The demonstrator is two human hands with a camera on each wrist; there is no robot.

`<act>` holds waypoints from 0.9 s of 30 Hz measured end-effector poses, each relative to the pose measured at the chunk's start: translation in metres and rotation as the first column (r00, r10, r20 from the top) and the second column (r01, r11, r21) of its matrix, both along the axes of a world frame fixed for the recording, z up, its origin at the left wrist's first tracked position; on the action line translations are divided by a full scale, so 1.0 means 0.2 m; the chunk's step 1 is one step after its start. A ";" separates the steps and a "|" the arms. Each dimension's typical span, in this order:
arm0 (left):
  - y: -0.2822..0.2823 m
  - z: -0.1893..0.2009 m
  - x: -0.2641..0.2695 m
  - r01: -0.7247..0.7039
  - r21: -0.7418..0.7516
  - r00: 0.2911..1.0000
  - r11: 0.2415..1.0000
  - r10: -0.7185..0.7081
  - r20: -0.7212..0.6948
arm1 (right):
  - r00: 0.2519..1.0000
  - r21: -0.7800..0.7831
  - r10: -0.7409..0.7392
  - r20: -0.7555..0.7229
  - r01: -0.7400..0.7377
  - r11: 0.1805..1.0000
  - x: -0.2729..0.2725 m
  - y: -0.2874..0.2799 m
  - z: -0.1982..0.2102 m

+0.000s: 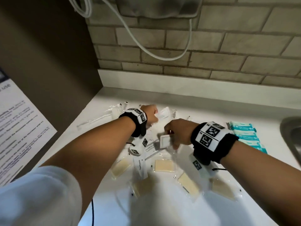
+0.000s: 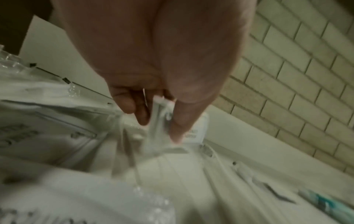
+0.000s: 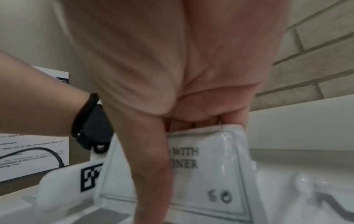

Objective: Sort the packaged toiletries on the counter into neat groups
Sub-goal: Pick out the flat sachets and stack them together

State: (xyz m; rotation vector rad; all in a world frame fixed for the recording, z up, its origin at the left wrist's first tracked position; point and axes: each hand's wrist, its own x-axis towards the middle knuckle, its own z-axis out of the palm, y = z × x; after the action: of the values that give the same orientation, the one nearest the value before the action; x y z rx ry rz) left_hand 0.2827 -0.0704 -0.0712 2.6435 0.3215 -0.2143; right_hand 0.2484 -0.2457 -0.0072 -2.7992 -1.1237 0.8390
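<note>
Small packaged toiletries lie scattered across the white counter (image 1: 211,108). My left hand (image 1: 150,114) reaches toward the back and pinches a thin clear-wrapped packet (image 2: 161,119) between thumb and fingers, over other white packets. My right hand (image 1: 175,134) grips a white square sachet (image 1: 164,141), printed "WITH ...ONER" in the right wrist view (image 3: 201,166), with the thumb across its front. Several cream soap bars (image 1: 163,165) in clear wrap lie nearer me. A "Toothpaste" box (image 1: 140,167) and a "Shampoo Conditioner" sachet (image 1: 150,148) sit between my arms.
A row of teal-and-white packets (image 1: 246,134) lies at the right. A metal sink (image 1: 291,134) edge is at the far right. A wrapped toothbrush (image 1: 96,119) lies at the left. Brown panel with a printed notice (image 1: 19,128) stands left; tiled wall and white cable (image 1: 162,54) behind.
</note>
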 end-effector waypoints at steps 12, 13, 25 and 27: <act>0.39 0.21 -0.37 0.017 -0.518 0.987 0.855 0.070 0.147 | 1.000 0.029 0.004 -0.023 -0.003 1.000 -0.11 0.19 -0.18; 0.42 0.21 -0.40 0.011 -0.536 0.987 0.844 0.078 0.142 | 1.000 0.041 -0.010 -0.020 0.011 0.999 -0.12 0.21 -0.19; 0.58 0.28 -0.63 0.079 -0.420 0.965 0.904 0.035 0.258 | 0.972 -0.131 -0.007 0.236 0.039 0.991 -0.18 0.30 -0.15; 0.59 0.29 -0.64 0.085 -0.416 0.961 0.906 0.036 0.274 | 0.969 -0.140 -0.026 0.246 0.062 0.988 -0.18 0.29 -0.11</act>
State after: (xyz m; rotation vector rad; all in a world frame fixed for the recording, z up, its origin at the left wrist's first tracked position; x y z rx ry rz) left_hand 0.1549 0.0467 -0.0129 2.2054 0.1278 0.0737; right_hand 0.2131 -0.1874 -0.0297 -3.1058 -1.0610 0.6101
